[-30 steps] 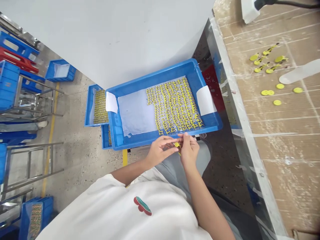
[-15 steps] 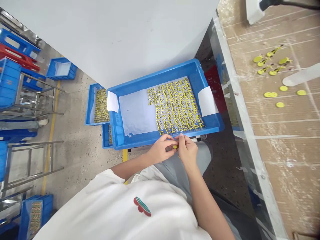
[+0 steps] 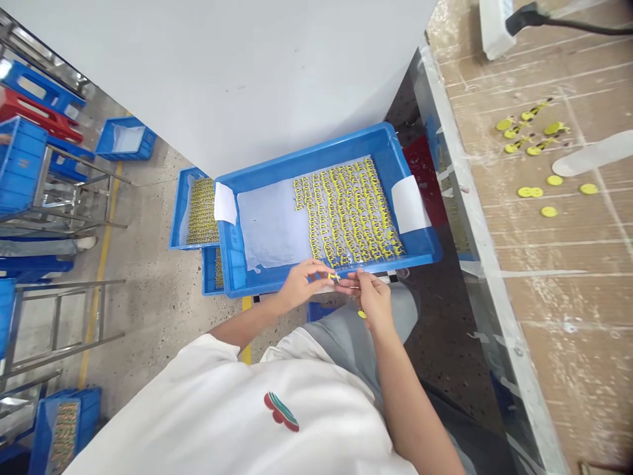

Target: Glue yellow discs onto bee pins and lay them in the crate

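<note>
Person's left hand (image 3: 295, 286) pinches small yellow piece (image 3: 334, 278) near blue tray's (image 3: 267, 284) front rim; right hand (image 3: 376, 300) alongside, fingers partly curled, yellow disc (image 3: 362, 315) held at palm side; yellow figures (image 3: 349, 211) rowed on white sheet (image 3: 271, 221) inside

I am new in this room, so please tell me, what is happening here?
A person's left hand pinches a small yellow piece in front of a blue tray. The right hand is close beside it and seems to hold a yellow disc. Similar pieces stand in rows inside the tray, and more discs lie on the table at right.
</note>
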A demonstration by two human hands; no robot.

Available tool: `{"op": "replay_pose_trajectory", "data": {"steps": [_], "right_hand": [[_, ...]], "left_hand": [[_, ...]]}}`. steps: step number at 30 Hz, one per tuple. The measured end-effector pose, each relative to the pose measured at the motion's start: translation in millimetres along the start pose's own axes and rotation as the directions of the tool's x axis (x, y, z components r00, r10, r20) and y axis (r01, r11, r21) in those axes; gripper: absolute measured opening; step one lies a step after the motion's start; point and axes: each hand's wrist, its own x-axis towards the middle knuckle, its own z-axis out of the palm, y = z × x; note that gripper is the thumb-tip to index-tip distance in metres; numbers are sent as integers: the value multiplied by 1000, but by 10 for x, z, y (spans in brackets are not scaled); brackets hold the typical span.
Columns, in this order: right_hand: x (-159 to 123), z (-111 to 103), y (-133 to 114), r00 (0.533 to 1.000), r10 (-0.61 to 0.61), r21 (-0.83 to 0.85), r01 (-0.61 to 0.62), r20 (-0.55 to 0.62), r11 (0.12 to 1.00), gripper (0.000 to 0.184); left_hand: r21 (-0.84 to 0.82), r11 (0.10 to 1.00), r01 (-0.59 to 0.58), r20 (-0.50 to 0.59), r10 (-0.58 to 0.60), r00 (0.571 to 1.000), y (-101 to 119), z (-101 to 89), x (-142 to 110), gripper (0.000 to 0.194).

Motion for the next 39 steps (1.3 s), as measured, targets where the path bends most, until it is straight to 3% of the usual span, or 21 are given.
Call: {"op": "replay_pose_trajectory", "data": {"steps": [3,6,10,13,18,27,32,39], "right_hand": [[-19,-129,39,997,24,160,-13,-68,987,47],[-124,-304,141,989,101,315,-61,-112,947,43],[-383,-529,354,975,167,327,-112,-145,938,42],[-530,-674,515,959,214,351,-138,-188,926,42],[-550,-788,631,939,255,390,-151,-230,908,41],[-506,-688,617,954,226,353,-146,-196,924,43],[-498,-683,638,953,231,342,-154,-198,927,43],[-507,-654,628,952,230,340,-153,-200,928,44]], "left_hand": [[31,998,60,-201,-52,978,-287,-202,356,30],[89,986,143,-367,-101,925,-626,-414,843,30],[159,956,246,-447,-153,881,-990,-556,1375,28],[207,933,294,-470,-168,867,-1141,-561,1576,26],[275,908,317,-500,-146,854,-1238,-555,1677,27],[288,899,331,-531,-138,836,-1320,-599,1684,39],[250,902,352,-533,-175,828,-1323,-605,1689,55],[225,905,362,-500,-212,840,-1230,-590,1661,46]]}}
